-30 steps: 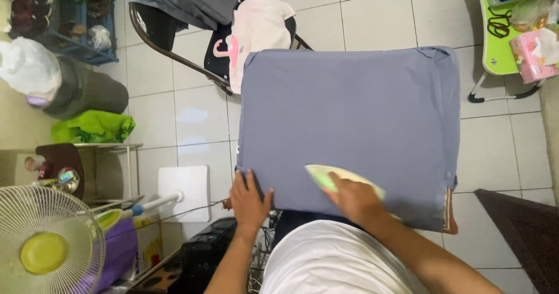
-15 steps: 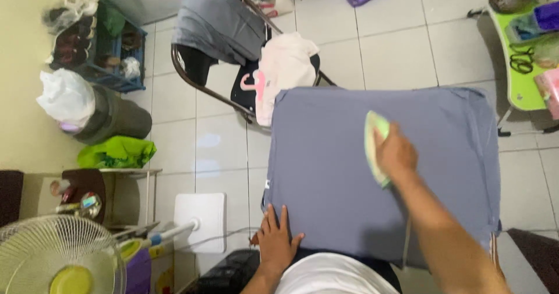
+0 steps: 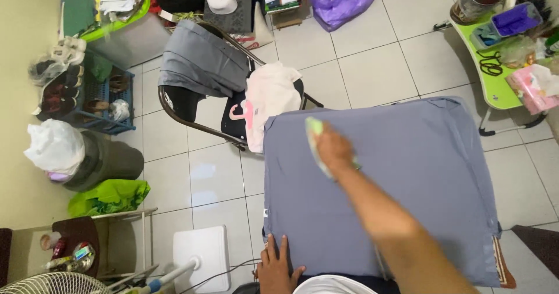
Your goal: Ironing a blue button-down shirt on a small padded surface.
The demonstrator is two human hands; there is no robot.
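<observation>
A grey-blue cloth (image 3: 407,177) lies spread flat over a board in front of me. My right hand (image 3: 332,150) grips a pale green iron (image 3: 314,134) and presses it on the cloth near its far left corner. My left hand (image 3: 276,268) rests flat, fingers spread, on the near left edge of the cloth and holds nothing.
A folding chair (image 3: 192,104) with grey and pink garments stands just beyond the board's left corner. A lime-green side table (image 3: 495,84) with clutter is at the right. A bin with a white bag (image 3: 55,148), a shoe rack (image 3: 87,96) and a fan base (image 3: 201,253) line the left.
My right hand has slid the iron from the near edge up and then leftward to the far left corner of the cloth. The left hand stayed at the near edge. The view shifted.
</observation>
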